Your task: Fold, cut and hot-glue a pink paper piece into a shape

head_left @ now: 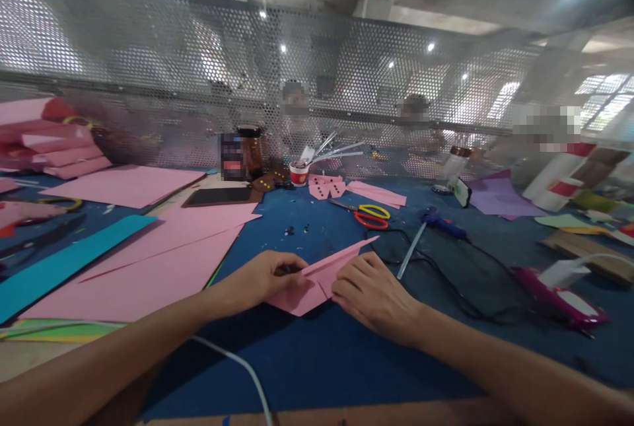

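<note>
A folded piece of pink paper (317, 284) is held just above the blue table between both hands. My left hand (270, 281) pinches its left part, thumb in front and fingers behind. On the right side, my right hand (369, 290) grips the paper with its fingers curled. A narrow fold runs along the upper edge, and a short line or slit shows in the middle. Beyond the paper lie scissors (371, 216) with red and yellow handles. Farther back are a pink cut piece with black dots (327, 186) and a pink folded strip (377, 193).
Large pink sheets (163, 261) and a teal strip (74, 264) cover the left side. A blue glue gun (443, 222) with a cable, a magenta power strip (559, 300) and a purple sheet (502, 195) are at right. A red cup (298, 176) stands behind. A white cable (232, 356) crosses the front.
</note>
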`<state>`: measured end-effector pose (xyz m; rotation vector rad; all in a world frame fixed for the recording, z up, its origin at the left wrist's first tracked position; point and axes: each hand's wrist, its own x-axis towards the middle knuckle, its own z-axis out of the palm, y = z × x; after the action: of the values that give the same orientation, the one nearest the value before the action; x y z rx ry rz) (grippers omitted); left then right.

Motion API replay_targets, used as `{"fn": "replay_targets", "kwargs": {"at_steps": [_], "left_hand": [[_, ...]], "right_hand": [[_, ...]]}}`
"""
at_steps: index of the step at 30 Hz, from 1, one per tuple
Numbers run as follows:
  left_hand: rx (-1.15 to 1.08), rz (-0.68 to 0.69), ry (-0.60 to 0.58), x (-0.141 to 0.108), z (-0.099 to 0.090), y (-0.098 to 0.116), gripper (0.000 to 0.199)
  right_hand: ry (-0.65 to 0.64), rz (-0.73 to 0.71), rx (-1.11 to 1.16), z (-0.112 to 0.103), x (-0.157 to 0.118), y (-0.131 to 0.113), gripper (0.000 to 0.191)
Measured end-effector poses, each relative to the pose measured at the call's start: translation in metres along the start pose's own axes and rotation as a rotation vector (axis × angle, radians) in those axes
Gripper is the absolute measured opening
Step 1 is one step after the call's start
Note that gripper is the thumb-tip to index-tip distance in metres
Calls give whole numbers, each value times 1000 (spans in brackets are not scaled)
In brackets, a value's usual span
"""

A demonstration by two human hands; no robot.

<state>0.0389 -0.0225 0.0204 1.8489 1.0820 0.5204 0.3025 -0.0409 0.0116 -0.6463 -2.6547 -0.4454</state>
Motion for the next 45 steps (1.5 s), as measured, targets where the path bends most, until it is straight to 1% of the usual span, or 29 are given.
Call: {"fn": "replay_targets", "kwargs": {"at_steps": [5, 11, 17, 24, 30, 35, 38, 41, 45], "left_hand": [[169, 81, 94, -1, 2, -1, 34], [259, 92, 142, -4, 9, 5, 27], [271, 85, 176, -5, 14, 6, 22], [426, 226, 212, 0, 17, -8, 18], [483, 253, 220, 1, 18, -12, 19], [513, 352, 210, -1, 20, -12, 20], [544, 376, 181, -3, 22, -13, 22], [583, 384, 163, -6, 23, -9, 22], [594, 452, 126, -14, 21, -1, 24]], "right_hand": [[-22, 5, 25, 1, -2, 1, 16], [-42, 31, 100, 2, -2, 0, 16], [-34, 42, 131, 4, -2, 0, 15], [-66, 63, 145, 4, -1, -1, 17], [-75, 79, 164, 3, 0, -2, 17], [-76, 100, 188, 5, 0, -4, 16], [-72, 110, 209, 5, -1, -5, 15], [-64, 129, 228, 7, -1, -6, 13], [-61, 167, 262, 9, -2, -7, 14]]}}
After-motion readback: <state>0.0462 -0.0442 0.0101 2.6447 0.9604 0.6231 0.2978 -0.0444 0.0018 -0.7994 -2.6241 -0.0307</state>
